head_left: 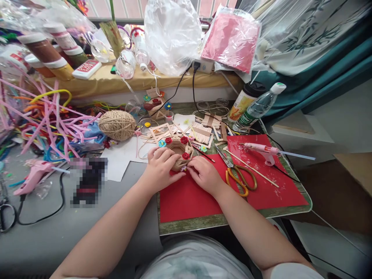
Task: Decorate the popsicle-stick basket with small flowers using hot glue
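A small twine-wrapped basket (177,145) with red roses and a blue flower on its rim stands at the far edge of the red paper (188,201). My left hand (164,166) is wrapped around its left and near side, thumb reaching toward the front. At the near right side, my right hand (203,172) pinches by a small purple flower (183,169) against the basket wall. Whether the fingertips hold the flower or only press it cannot be made out. Scissors (238,174) with tan handles lie to the right of my right hand.
A pink glue gun (263,150) and a thin wooden stick (252,168) lie on red paper at right. Behind stand a water bottle (257,108) and a lidded cup (245,100). A twine ball (117,125), pink pipe cleaners (52,124) and another glue gun (36,174) are left.
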Action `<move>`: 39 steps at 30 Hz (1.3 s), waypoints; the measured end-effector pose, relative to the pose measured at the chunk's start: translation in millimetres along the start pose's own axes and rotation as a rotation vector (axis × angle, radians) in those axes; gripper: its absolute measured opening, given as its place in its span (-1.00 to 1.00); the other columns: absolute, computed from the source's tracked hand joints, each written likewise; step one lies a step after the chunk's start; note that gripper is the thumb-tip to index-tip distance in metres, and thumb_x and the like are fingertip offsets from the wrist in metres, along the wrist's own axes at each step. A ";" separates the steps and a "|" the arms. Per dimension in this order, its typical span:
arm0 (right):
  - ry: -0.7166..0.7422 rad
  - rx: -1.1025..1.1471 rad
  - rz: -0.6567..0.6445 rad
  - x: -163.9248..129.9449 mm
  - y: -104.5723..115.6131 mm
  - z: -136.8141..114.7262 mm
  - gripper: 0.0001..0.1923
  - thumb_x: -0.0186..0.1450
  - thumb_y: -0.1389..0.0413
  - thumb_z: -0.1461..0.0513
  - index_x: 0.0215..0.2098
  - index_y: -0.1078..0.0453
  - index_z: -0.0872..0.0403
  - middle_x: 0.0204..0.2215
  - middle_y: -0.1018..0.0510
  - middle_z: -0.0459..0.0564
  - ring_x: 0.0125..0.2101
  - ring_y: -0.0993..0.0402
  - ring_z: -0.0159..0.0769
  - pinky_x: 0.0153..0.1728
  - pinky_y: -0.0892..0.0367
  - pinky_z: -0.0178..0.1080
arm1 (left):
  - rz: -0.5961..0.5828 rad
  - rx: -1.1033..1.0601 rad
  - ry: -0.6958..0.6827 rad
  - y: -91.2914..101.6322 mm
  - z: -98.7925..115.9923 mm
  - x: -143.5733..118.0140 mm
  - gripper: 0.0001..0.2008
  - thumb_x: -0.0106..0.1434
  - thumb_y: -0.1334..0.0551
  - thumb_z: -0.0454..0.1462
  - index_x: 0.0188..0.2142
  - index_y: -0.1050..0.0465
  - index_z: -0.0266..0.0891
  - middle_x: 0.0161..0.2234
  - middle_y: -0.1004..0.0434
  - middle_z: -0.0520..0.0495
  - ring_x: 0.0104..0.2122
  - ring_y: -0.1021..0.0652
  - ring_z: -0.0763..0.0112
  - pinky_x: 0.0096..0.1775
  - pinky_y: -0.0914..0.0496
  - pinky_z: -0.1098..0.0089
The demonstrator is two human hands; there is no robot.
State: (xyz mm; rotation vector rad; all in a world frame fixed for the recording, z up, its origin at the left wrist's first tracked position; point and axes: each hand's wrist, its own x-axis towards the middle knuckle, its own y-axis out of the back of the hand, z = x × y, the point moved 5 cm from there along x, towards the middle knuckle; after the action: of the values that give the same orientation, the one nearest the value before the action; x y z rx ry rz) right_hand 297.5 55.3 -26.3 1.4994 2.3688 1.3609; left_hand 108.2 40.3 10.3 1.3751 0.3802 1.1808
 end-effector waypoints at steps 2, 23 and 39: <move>-0.008 -0.003 0.013 0.8 -1.6 -2.1 -0.89 0.49 -0.11 0.31 -0.20 -0.40 -0.01 -0.28 -0.55 0.01 -0.22 -0.48 -0.13 -0.12 -0.41 -0.09 | 0.007 0.001 0.008 -0.5 1.3 0.5 -0.55 0.29 -0.39 0.05 0.06 -0.52 -0.10 0.00 -0.62 -0.18 0.11 -0.50 -0.04 0.25 -0.16 -0.08; 0.002 0.240 0.009 2.1 10.8 -2.7 -0.89 0.41 -0.19 0.32 -0.24 -0.43 -0.04 -0.22 -0.60 0.00 -0.12 -0.53 -0.15 0.01 -0.46 -0.04 | -0.046 -0.087 0.043 2.5 -9.8 1.5 -0.67 0.35 -0.35 0.06 -0.07 -0.54 -0.07 0.11 -0.58 -0.17 0.24 -0.42 -0.04 0.26 -0.18 -0.08; -0.027 0.177 0.028 0.1 8.5 0.5 -0.90 0.48 -0.17 0.24 -0.22 -0.51 -0.04 -0.33 -0.62 -0.03 -0.27 -0.51 -0.18 -0.13 -0.44 -0.09 | -0.078 -0.090 -0.045 16.7 -37.3 -4.6 -0.56 0.30 -0.37 -0.12 0.17 -0.53 0.04 0.32 -0.42 -0.11 0.35 -0.31 -0.02 0.37 -0.19 -0.07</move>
State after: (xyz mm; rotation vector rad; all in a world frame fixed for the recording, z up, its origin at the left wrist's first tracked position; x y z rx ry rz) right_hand 303.8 57.1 -20.8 1.5870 2.5193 1.1541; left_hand 69.4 53.2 14.1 1.2957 0.3419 1.0889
